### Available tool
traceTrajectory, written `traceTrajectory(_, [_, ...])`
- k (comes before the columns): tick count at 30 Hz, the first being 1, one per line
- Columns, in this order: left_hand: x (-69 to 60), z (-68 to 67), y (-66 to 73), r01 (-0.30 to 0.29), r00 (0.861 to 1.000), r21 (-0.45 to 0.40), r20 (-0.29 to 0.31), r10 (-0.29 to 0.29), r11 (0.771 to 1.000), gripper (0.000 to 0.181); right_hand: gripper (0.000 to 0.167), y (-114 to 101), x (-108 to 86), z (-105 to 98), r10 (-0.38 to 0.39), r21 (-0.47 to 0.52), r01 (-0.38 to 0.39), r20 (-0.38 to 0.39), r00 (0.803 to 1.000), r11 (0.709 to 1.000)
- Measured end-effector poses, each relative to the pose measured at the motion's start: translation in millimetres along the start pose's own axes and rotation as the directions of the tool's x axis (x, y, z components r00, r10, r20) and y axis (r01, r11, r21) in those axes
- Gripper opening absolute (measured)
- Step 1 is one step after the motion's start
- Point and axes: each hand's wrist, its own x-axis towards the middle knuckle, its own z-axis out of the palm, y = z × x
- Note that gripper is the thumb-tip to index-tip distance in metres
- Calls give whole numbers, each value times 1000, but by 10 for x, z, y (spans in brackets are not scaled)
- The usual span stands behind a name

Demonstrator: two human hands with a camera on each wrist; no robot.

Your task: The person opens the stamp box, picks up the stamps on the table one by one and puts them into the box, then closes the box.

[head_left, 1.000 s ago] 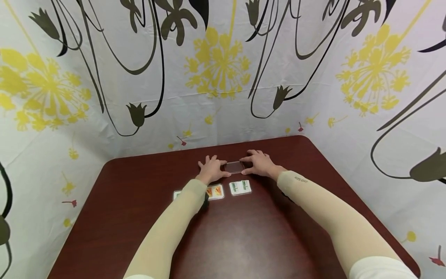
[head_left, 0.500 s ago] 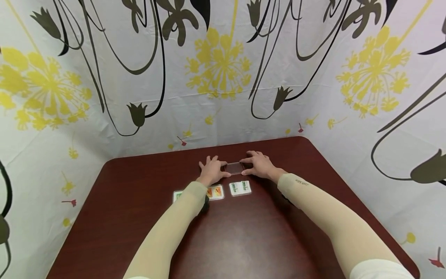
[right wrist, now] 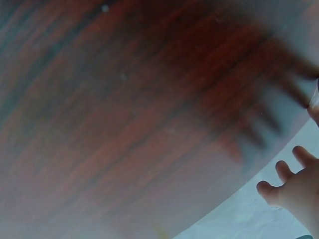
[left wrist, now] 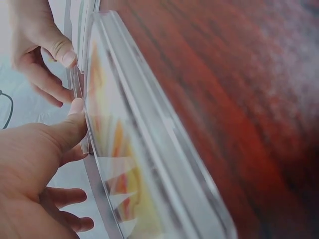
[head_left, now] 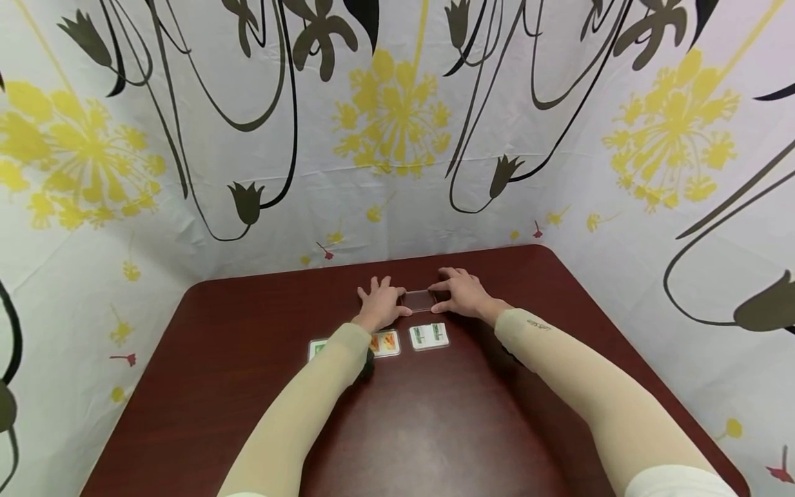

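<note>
A small clear rectangular plastic case (head_left: 419, 301) lies near the far edge of the table. My left hand (head_left: 377, 304) holds its left side between thumb and index finger, the other fingers spread. From the opposite side, my right hand (head_left: 462, 293) grips it the same way. In the left wrist view, both thumbs touch the case's thin edge, and a clear case with orange and yellow pictures (left wrist: 124, 174) fills the foreground. That case is partly hidden by my left forearm in the head view. Beside it lies a case with white and green print (head_left: 429, 336).
The dark red-brown table (head_left: 422, 414) has rounded far corners. A white cloth (head_left: 385, 228) with flower prints hangs behind and at both sides. Another case with a green mark (head_left: 315, 347) shows left of my left forearm.
</note>
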Motion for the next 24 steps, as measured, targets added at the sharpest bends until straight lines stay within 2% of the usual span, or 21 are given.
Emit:
traceTrajectory(15, [-25, -57, -35, -96, 995, 19, 27, 96, 995, 56, 56, 6, 7, -59, -159, -72, 157, -25, 987, 985])
traceTrajectory(24, [-38, -121, -21, -101, 995, 4, 21, 101, 995, 57, 56, -12, -41, -155, -202, -79, 198, -60, 977, 977])
